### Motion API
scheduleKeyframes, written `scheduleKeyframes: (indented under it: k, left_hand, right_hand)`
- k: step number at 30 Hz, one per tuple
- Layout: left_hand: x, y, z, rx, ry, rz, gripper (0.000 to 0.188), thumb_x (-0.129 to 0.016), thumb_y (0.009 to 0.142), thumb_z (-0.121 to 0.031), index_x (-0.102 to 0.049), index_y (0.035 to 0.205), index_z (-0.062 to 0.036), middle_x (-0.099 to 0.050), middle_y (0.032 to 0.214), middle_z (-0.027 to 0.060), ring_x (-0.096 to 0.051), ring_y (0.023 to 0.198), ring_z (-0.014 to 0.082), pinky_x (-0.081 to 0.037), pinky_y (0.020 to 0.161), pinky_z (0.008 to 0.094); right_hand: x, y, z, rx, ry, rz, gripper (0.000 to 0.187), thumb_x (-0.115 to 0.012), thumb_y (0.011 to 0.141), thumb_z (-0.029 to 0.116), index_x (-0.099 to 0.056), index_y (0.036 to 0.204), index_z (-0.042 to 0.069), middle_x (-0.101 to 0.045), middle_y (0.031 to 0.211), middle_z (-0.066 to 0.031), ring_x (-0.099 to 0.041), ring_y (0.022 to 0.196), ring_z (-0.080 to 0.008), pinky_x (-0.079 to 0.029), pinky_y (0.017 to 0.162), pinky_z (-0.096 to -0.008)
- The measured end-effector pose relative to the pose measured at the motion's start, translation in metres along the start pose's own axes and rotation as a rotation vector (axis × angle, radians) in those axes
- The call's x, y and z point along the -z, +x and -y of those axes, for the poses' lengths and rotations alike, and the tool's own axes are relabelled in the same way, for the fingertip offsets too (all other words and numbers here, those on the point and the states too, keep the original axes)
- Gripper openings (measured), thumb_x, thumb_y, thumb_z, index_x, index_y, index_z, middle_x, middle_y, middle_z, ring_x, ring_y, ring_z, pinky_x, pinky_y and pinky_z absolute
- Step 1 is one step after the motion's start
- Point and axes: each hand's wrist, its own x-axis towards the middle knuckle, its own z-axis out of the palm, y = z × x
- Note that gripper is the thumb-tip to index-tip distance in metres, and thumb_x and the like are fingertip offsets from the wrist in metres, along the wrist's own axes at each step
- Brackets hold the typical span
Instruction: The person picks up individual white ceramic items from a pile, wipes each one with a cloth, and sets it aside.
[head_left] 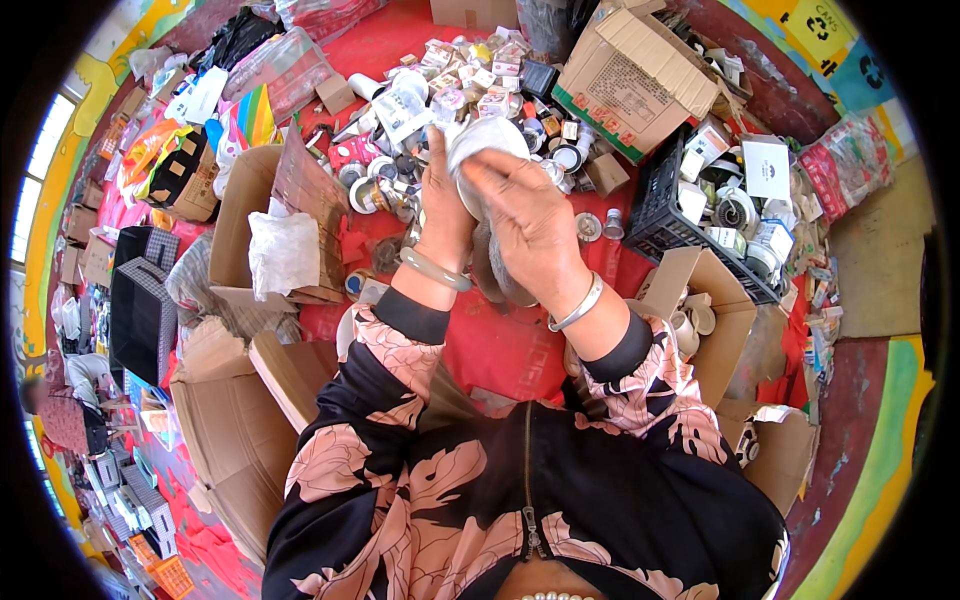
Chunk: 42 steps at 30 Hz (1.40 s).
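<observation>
Head view shows the left hand (443, 215) curled around one side of a pale round object (468, 196), the right hand's (530, 208) bent fingers pressing a white cloth (482, 138) against it, between both palms. Beyond lies a jumbled heap of containers (493, 104); a black crate (655, 218) stands rightward.

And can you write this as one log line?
left hand: holding white item | right hand: holding it too | beyond: mixed pile

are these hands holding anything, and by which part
A white round-edged thing, kind unclear, held between the left hand at its left side and the right hand at its near side.
</observation>
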Motion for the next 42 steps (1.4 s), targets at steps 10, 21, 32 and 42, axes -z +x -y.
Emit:
scheduleKeyframes:
  k: [10,21,32,42]
  left_hand:
    - [0.008,0.009,-0.023,0.144,-0.122,-0.472,0.047,-0.041,0.093,-0.037,-0.052,0.113,0.0032,-0.062,0.101,0.0164,-0.063,0.089,0.0282,-0.055,0.075,0.0420]
    - [-0.005,-0.003,-0.014,0.268,-0.236,-0.303,0.037,-0.040,0.091,-0.025,-0.052,0.114,0.0024,-0.060,0.105,0.0162,-0.063,0.092,0.0271,-0.054,0.078,0.0413]
    - [0.022,0.010,-0.019,0.134,-0.202,-0.362,0.044,-0.042,0.093,-0.034,-0.050,0.115,0.0026,-0.061,0.104,0.0149,-0.063,0.090,0.0266,-0.055,0.074,0.0387]
    - [-0.010,0.003,-0.013,0.143,0.030,-0.378,0.052,-0.040,0.093,-0.044,-0.053,0.111,0.0023,-0.062,0.101,0.0123,-0.062,0.088,0.0201,-0.052,0.077,0.0335]
  right_hand:
    - [0.080,0.013,-0.030,-0.128,-0.176,0.200,0.025,-0.044,0.066,-0.011,-0.064,0.077,-0.001,-0.065,0.086,-0.0120,-0.061,0.084,-0.0271,-0.048,0.079,-0.0312]
    - [0.042,0.021,-0.040,0.243,-0.317,0.059,0.032,-0.054,0.068,-0.010,-0.066,0.094,0.005,-0.063,0.096,-0.0089,-0.057,0.087,-0.0259,-0.046,0.079,-0.0315]
    - [0.042,0.006,-0.027,0.023,0.031,0.417,0.034,-0.053,0.069,-0.011,-0.067,0.093,0.007,-0.064,0.093,-0.0080,-0.058,0.089,-0.0236,-0.046,0.081,-0.0292]
    - [0.033,0.013,-0.040,-0.110,-0.202,0.039,0.037,-0.047,0.078,-0.007,-0.058,0.112,0.002,-0.058,0.112,-0.0162,-0.055,0.105,-0.0280,-0.041,0.093,-0.0332]
